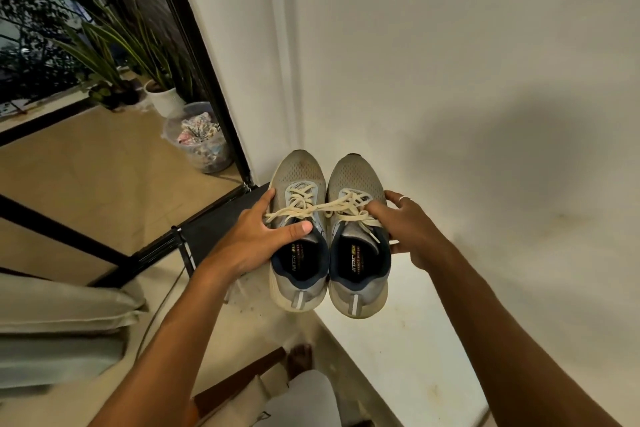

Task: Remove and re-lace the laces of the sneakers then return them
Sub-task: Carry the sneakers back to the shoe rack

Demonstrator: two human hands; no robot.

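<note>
With left hand [254,241], lower fingers hidden, gripped left sneaker [298,174], and right sneaker [357,178] with right hand [414,234], palm hidden, side by side aloft before white wall [450,45]; worn grey mesh, navy collars, cream laces [313,207] threaded, ends crossing between.

Pair: we see two grey mesh sneakers with navy collars and cream soles, side by side, toes pointing away from us.
Left sneaker [300,180]: upright, held by our left hand [256,239], thumb across the tongue.
Right sneaker [353,236]: upright, level with the other, held by our right hand [412,232].
Laces [304,201]: cream, flat, threaded in both shoes but loose; one strand runs from the left shoe to the right.
</note>
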